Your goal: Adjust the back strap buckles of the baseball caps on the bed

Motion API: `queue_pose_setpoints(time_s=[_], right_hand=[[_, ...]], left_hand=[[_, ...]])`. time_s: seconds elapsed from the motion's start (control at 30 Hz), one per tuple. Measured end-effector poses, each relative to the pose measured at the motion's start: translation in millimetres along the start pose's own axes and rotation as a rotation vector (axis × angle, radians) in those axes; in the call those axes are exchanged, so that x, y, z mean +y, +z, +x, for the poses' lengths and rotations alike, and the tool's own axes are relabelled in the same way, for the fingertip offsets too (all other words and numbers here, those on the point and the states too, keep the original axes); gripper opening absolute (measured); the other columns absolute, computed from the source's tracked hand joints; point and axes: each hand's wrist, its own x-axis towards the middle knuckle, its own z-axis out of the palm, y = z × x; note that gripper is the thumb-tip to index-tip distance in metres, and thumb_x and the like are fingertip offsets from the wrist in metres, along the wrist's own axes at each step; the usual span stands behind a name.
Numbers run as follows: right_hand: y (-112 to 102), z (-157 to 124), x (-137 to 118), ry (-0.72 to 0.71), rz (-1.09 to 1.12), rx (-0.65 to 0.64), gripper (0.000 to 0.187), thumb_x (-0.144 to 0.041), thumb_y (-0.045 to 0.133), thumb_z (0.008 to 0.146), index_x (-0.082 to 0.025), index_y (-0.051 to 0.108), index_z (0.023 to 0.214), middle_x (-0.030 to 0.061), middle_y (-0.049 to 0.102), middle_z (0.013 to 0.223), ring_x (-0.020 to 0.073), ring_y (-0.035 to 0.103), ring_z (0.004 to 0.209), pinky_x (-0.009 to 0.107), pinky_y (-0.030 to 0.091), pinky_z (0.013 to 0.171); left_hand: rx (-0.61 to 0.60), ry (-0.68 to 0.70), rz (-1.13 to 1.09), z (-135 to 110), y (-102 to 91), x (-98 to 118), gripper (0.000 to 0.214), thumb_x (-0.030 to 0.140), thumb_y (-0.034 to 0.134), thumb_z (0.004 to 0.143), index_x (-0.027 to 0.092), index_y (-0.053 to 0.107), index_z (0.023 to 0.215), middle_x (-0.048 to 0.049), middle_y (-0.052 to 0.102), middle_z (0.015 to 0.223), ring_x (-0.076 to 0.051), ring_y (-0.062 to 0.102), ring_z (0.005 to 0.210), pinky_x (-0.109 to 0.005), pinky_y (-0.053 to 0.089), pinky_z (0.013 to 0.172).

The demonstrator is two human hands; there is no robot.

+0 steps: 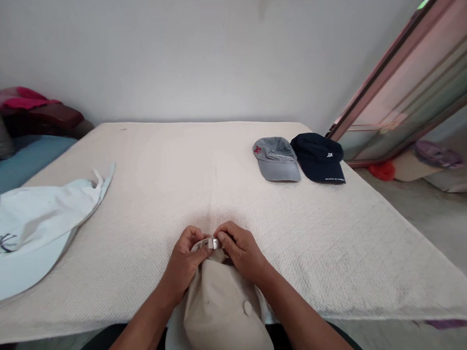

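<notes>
A beige baseball cap (225, 311) is held at the table's near edge, its back strap turned away from me. My left hand (188, 255) pinches the strap on the left side of a small metal buckle (213, 243). On the buckle's other side, my right hand (239, 248) grips the strap between thumb and fingers. Both hands are closed. The strap's end is partly hidden by my fingers, so I cannot tell whether it runs through the buckle.
A white cap (36, 222) lies at the left. Toward the back right, a grey cap (278, 159) sits beside a navy cap (319, 157). A cream cloth (159, 173) covers the table. Behind it stands a pale wall (192, 57), with a sliding door (416, 82) at right.
</notes>
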Motion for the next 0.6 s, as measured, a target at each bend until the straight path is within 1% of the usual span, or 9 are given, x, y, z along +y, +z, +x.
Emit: queue_pose_setpoints(time_s=[0.07, 0.13, 0.23, 0.3, 0.37, 0.47, 0.53, 0.6], right_hand=[[-0.2, 0.3, 0.5, 0.009, 0.012, 0.008, 0.021, -0.032, 0.044, 0.094, -0.019, 0.055, 0.082, -0.0019, 0.051, 0.068, 0.0105, 0.044, 0.062, 0.023, 0.034, 0.058], [-0.4, 0.3, 0.5, 0.025, 0.052, 0.012, 0.021, -0.033, 0.044, 0.094, -0.019, 0.056, 0.083, -0.0023, 0.05, 0.067, 0.01, 0.043, 0.06, 0.023, 0.034, 0.057], [-1.7, -0.5, -1.1, 0.078, 0.172, -0.005, 0.021, -0.035, 0.044, 0.093, -0.019, 0.056, 0.086, -0.0034, 0.046, 0.065, 0.0092, 0.041, 0.056, 0.023, 0.033, 0.054], [-3.7, -0.8, -2.6, 0.127, 0.274, -0.027, 0.02, -0.032, 0.042, 0.093, -0.019, 0.057, 0.089, -0.0041, 0.044, 0.063, 0.009, 0.041, 0.054, 0.023, 0.033, 0.051], [-6.7, -0.5, -3.6, 0.163, 0.333, -0.034, 0.015, -0.026, 0.043, 0.09, -0.019, 0.057, 0.091, -0.0041, 0.045, 0.064, 0.0091, 0.043, 0.054, 0.023, 0.034, 0.052], [-11.8, 0.6, -2.9, 0.185, 0.336, -0.008, 0.013, -0.019, 0.05, 0.081, -0.018, 0.057, 0.092, -0.0036, 0.05, 0.066, 0.0097, 0.048, 0.057, 0.024, 0.037, 0.055], [-13.9, 1.0, -1.3, 0.193, 0.352, 0.0, 0.015, -0.02, 0.054, 0.078, -0.018, 0.057, 0.092, -0.0042, 0.05, 0.064, 0.0099, 0.048, 0.056, 0.024, 0.037, 0.054], [-14.5, 0.8, 0.4, 0.191, 0.39, -0.008, 0.015, -0.022, 0.057, 0.077, -0.018, 0.057, 0.092, -0.0053, 0.049, 0.062, 0.0092, 0.046, 0.053, 0.023, 0.035, 0.052]], left_hand=[[-0.04, 0.015, -0.041, -1.6, -1.0, 0.4, 0.021, 0.019, 0.067, 0.076, 0.023, 0.047, 0.079, 0.0028, 0.058, 0.085, -0.014, 0.056, 0.081, -0.026, 0.041, 0.074], [-0.064, 0.038, -0.055, -2.1, -2.4, 0.1, 0.016, 0.018, 0.063, 0.078, 0.023, 0.048, 0.081, 0.0024, 0.058, 0.086, -0.014, 0.054, 0.081, -0.026, 0.04, 0.075], [-0.029, 0.123, 0.077, -0.9, -4.4, -1.0, 0.011, 0.021, 0.06, 0.081, 0.022, 0.051, 0.077, 0.0037, 0.053, 0.074, -0.012, 0.047, 0.069, -0.023, 0.037, 0.066], [-0.004, 0.159, 0.18, 0.2, -5.2, -1.0, 0.013, 0.023, 0.059, 0.082, 0.02, 0.053, 0.071, 0.0039, 0.049, 0.068, -0.011, 0.042, 0.065, -0.021, 0.034, 0.061], [0.007, 0.126, 0.179, 0.9, -5.9, -0.1, 0.015, 0.021, 0.059, 0.081, 0.019, 0.054, 0.068, 0.0038, 0.048, 0.066, -0.011, 0.041, 0.064, -0.021, 0.033, 0.06], [0.012, -0.012, 0.008, 1.4, -7.1, 1.3, 0.008, 0.018, 0.06, 0.077, 0.019, 0.056, 0.07, 0.0041, 0.051, 0.065, -0.01, 0.043, 0.061, -0.021, 0.034, 0.059], [0.003, -0.088, -0.084, 1.7, -8.1, 0.8, 0.004, 0.016, 0.061, 0.074, 0.02, 0.059, 0.073, 0.004, 0.053, 0.065, -0.01, 0.045, 0.059, -0.022, 0.035, 0.058], [-0.005, -0.115, -0.1, 2.2, -8.5, -0.8, 0.004, 0.016, 0.062, 0.073, 0.019, 0.061, 0.075, 0.0032, 0.056, 0.066, -0.01, 0.048, 0.06, -0.022, 0.036, 0.059]])
